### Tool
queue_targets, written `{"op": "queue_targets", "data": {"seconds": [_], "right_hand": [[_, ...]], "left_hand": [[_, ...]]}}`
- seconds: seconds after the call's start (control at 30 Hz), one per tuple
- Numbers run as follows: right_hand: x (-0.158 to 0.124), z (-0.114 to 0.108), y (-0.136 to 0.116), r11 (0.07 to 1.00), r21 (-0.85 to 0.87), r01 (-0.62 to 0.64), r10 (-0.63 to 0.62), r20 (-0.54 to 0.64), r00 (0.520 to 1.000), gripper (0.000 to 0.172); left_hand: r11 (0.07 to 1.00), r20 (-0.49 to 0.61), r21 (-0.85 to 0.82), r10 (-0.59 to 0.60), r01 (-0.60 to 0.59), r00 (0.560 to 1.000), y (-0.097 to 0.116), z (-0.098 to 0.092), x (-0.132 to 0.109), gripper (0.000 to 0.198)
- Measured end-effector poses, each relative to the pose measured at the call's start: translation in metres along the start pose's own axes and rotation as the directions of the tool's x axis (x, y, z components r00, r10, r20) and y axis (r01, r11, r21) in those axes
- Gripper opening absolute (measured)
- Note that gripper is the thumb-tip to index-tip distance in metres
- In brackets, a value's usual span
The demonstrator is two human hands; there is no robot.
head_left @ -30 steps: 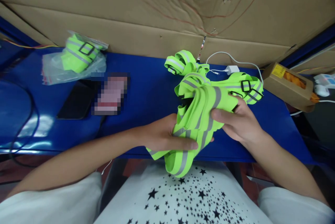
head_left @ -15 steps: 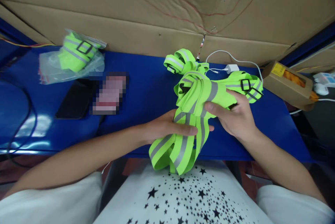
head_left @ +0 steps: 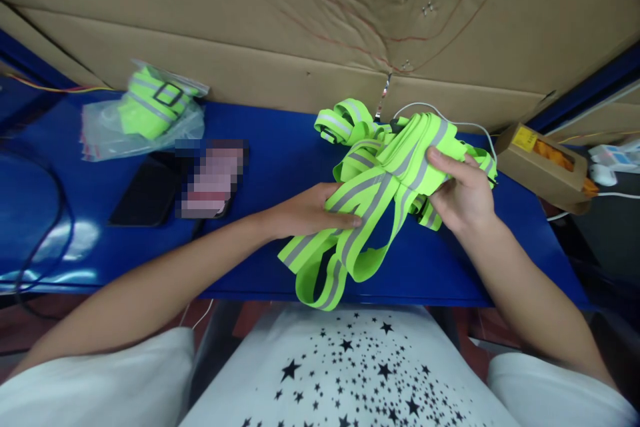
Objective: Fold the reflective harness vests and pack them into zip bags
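A neon-green reflective strap [head_left: 373, 204] with grey stripes is bunched between my two hands above the blue table [head_left: 280, 147]. My right hand [head_left: 463, 190] grips the folded upper part, thumb on top and fingers hidden beneath. Loose loops trail down to the left, where my left hand [head_left: 320, 210] pinches them between thumb and fingers. Behind the bundle lies more green strap [head_left: 340, 122], coiled and with dark buckles; the held folds partly cover it.
At the back left sits a clear plastic bag [head_left: 100, 127] with a folded green strap and black buckle. A dark phone-like slab [head_left: 143, 197] and a pixelated phone [head_left: 213, 180] lie nearby. A cardboard box [head_left: 543, 160] stands right, near white cables. Cardboard [head_left: 250, 60] lines the back.
My right hand has turned the folded part of the strap up and to the right. My left hand has shifted slightly left and up, and the hanging loops now spread wider.
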State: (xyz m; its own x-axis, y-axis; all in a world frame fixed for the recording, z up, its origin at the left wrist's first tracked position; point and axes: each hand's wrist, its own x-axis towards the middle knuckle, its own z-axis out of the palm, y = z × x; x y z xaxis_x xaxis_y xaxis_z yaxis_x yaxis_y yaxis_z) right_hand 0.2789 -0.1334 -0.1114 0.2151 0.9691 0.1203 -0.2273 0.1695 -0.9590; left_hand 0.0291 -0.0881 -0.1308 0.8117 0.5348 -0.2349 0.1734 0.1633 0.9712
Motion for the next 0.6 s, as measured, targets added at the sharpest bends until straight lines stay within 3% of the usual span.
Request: {"op": "queue_targets", "data": {"seconds": [0.1,0.2,0.33,0.4,0.5,0.6], "right_hand": [[0.0,-0.001,0.0,1.0,-0.009,0.011,-0.011,0.008,1.0,0.036],[-0.005,0.0,-0.006,0.999,-0.009,-0.035,0.035,0.052,0.998,0.038],[-0.019,0.008,-0.011,0.997,-0.036,-0.071,0.076,0.178,0.981,0.033],[-0.028,0.013,-0.012,0.996,-0.086,-0.035,0.056,0.266,0.962,0.032],[-0.041,0.02,-0.011,0.973,-0.204,0.109,-0.027,0.371,0.928,0.033],[-0.049,0.024,-0.009,0.912,-0.325,0.252,-0.095,0.429,0.898,0.043]], "left_hand": [[0.998,0.064,0.065,-0.012,0.008,0.998,0.0,-0.005,-0.001,0.031],[0.976,0.138,0.2,0.062,-0.089,0.988,0.001,-0.008,-0.003,0.034],[0.924,0.022,0.062,0.376,-0.377,0.926,0.002,-0.008,-0.004,0.076],[0.898,-0.026,-0.012,0.44,-0.441,0.897,0.003,-0.004,-0.006,0.076],[0.939,0.085,-0.038,0.345,-0.343,0.935,0.006,0.01,-0.009,0.055],[0.962,0.184,-0.18,0.236,-0.204,0.954,0.008,0.028,-0.012,0.041]]}}
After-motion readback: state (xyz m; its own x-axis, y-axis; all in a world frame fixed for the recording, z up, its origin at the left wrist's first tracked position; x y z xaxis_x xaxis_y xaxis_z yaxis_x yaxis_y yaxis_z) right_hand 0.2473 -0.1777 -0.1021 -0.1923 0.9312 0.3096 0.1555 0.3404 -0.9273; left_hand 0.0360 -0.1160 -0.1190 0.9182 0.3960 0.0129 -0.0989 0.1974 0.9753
